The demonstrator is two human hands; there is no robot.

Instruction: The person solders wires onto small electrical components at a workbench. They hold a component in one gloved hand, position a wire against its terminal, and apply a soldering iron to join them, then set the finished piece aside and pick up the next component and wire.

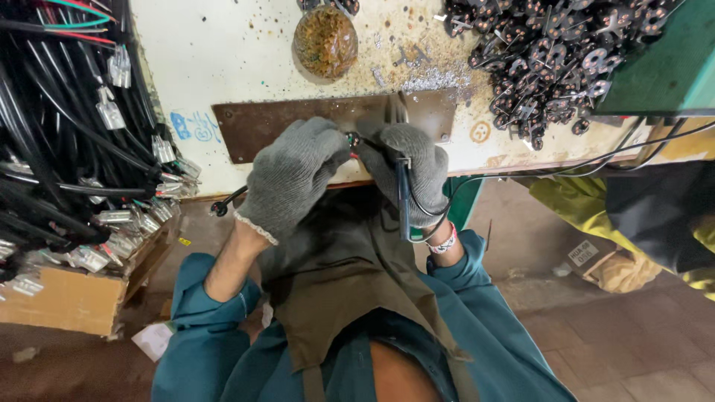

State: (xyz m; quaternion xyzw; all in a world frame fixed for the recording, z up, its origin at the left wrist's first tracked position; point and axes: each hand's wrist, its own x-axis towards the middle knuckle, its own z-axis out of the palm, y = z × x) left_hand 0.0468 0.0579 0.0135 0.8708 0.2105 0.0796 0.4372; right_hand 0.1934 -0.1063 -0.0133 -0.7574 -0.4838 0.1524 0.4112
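1. At the centre of the frame, both of our hands, in grey knit gloves, meet over the front edge of a white, rust-speckled worktop [223, 59].
2. Our left hand [294, 175] has its grip pressed together around the end of a black cable [227, 202], which trails toward the lower left. A small dark connector tip [352, 138] shows between the two gloves.
3. Our right hand [413, 175] is closed around a thin dark tool [403, 197] that hangs downward, with a thin black wire [521, 173] running off to the right.
4. To do this well, we judge both wrists should stay braced on the worktop edge, the cable end held steady in the left grip while the right makes only small movements; the joint itself is hidden by the gloves, so feel matters.
5. Counts: two gloved hands, one brown metal plate [261, 123] on the worktop, and one round amber-coloured lump [325, 41] at the upper centre.
6. At the upper right lies a heap of small metal ring terminals [551, 59], too many to count.
7. Along the left edge hangs a bundle of black cables with clear-sleeved connectors [112, 112], also too many to count, above one cardboard box [67, 298].
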